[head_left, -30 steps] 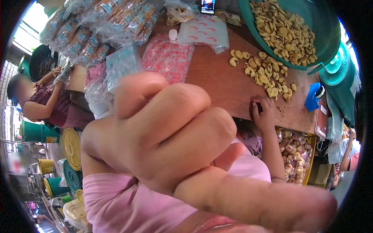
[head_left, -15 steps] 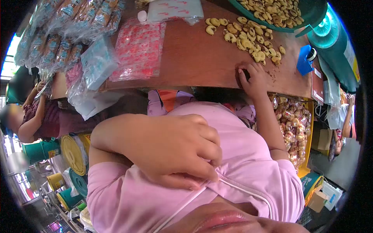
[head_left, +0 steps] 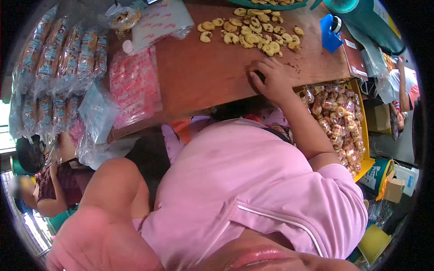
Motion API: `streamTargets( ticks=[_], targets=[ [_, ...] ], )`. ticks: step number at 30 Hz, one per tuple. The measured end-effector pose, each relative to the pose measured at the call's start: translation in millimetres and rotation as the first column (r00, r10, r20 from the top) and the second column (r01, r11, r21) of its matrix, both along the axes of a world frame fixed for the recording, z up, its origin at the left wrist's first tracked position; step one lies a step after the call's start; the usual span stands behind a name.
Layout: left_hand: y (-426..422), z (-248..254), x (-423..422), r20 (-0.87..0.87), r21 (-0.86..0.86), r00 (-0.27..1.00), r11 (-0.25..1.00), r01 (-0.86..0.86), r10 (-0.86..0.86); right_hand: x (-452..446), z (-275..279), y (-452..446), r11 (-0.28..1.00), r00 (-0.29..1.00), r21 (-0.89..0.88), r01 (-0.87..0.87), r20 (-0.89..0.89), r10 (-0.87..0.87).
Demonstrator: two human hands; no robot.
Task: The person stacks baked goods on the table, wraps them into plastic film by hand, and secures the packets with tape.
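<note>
My right hand (head_left: 271, 80) rests at the near edge of the brown table (head_left: 199, 67), its thumb apart from the loosely bent fingers and nothing visible in it. Just beyond it lies a loose pile of curved, pale yellow cookies (head_left: 253, 34) with brown patches. My left hand (head_left: 101, 241) is large and close to the camera at the bottom left; its palm side shows, but its fingers are cut off by the frame. No object shows in that palm.
Bagged long breads (head_left: 68, 58), a red-patterned plastic stack (head_left: 135, 86) and clear bags (head_left: 99, 110) lie at the left. A blue tape dispenser (head_left: 332, 34) stands right. Below it, a yellow crate (head_left: 364, 149) holds wrapped goods (head_left: 337, 126). Another person (head_left: 49, 189) is at far left.
My left hand first filled the centre, dropped to my chest, then moved to the bottom left. My right hand has stayed at the table edge. The view has shifted and turned.
</note>
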State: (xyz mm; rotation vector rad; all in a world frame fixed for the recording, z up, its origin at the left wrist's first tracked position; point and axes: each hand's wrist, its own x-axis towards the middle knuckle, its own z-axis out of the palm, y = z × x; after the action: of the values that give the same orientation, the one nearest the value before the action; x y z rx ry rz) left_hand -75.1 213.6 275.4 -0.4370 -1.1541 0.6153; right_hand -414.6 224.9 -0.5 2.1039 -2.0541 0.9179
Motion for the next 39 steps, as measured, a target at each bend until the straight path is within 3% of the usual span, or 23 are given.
streamTargets(
  ticks=[4, 8, 11, 16, 19, 22, 23, 25, 27, 29, 32, 33, 34, 36, 37, 39],
  targets=[
    [-4.7, 2.2, -15.2, -0.063, 0.001, 0.997, 0.999, 0.053, -0.052, 5.0, 6.5, -0.2, 0.997, 0.999, 0.073, 0.039, -0.030, -0.037],
    [-7.3, 6.8, -20.1, -0.092, 0.013, 0.991, 0.995, 0.095, -0.094, 5.2, 2.8, -1.7, 0.999, 1.000, 0.030, -0.016, -0.002, 0.016],
    [-10.6, 4.2, -20.7, -0.031, 0.017, 0.994, 0.994, 0.104, -0.103, 7.5, 9.0, -1.8, 0.999, 1.000, 0.049, -0.001, -0.013, 0.001],
    [-5.1, -13.5, -5.6, 0.127, 0.223, 0.989, 0.974, 0.050, -0.079, 1.7, 2.1, 0.1, 0.998, 0.998, 0.061, 0.032, -0.053, -0.028],
    [-4.6, -15.6, -2.7, 0.173, 0.281, 0.978, 0.958, 0.066, -0.118, -1.7, 16.0, -9.3, 0.987, 0.990, 0.084, -0.136, 0.038, 0.133],
    [-8.0, -10.8, -7.4, 0.141, 0.244, 0.981, 0.965, 0.094, -0.131, -16.3, 30.6, -36.1, 0.971, 0.980, 0.172, -0.164, 0.140, 0.140],
    [-8.6, -7.8, -11.0, 0.109, 0.212, 0.985, 0.972, 0.106, -0.131, -21.8, 40.1, -48.1, 0.974, 0.992, 0.189, -0.122, 0.045, 0.116],
    [-9.0, 1.1, -15.4, 0.035, 0.137, 0.991, 0.983, 0.120, -0.126, -15.5, 62.9, -72.7, 0.997, 0.996, 0.042, -0.071, 0.054, 0.069],
    [-8.8, 6.9, -19.2, -0.015, 0.074, 0.990, 0.987, 0.141, -0.140, -32.2, 60.3, -104.5, 0.998, 0.998, 0.039, -0.044, -0.041, 0.046],
    [-4.6, 11.3, -13.7, 0.022, 0.071, 0.989, 0.987, 0.144, -0.146, -64.1, 36.7, -151.6, 0.985, 0.968, 0.167, -0.036, -0.238, 0.075],
    [-1.2, -0.9, 19.8, 0.391, 0.302, 0.912, 0.919, -0.254, 0.123, -61.6, 38.5, -177.8, 0.901, 0.955, 0.431, 0.045, -0.285, 0.089],
    [-6.5, -2.6, 4.0, 0.141, 0.281, 0.990, 0.960, -0.012, -0.029, -55.8, 43.0, -180.9, 0.908, 0.967, 0.416, 0.051, -0.248, 0.060],
    [-20.2, -15.6, -7.1, 0.074, 0.271, 0.995, 0.961, 0.049, -0.072, -49.8, 51.4, -177.5, 0.914, 0.976, 0.400, 0.062, -0.216, 0.029],
    [-45.1, -57.9, -16.7, 0.163, 0.386, 0.983, 0.922, 0.017, -0.087, -43.1, 66.5, -174.4, 0.925, 0.988, 0.369, 0.094, -0.152, -0.040],
    [-61.0, -82.8, -23.6, 0.240, 0.468, 0.966, 0.883, -0.025, -0.100, -59.3, 48.8, -184.7, 0.909, 0.964, 0.386, 0.160, -0.261, -0.059],
    [-101.1, -136.1, -51.6, 0.386, 0.655, 0.910, 0.740, -0.154, -0.152, -59.0, 57.7, -183.2, 0.915, 0.971, 0.346, 0.209, -0.184, -0.152]
  ],
)
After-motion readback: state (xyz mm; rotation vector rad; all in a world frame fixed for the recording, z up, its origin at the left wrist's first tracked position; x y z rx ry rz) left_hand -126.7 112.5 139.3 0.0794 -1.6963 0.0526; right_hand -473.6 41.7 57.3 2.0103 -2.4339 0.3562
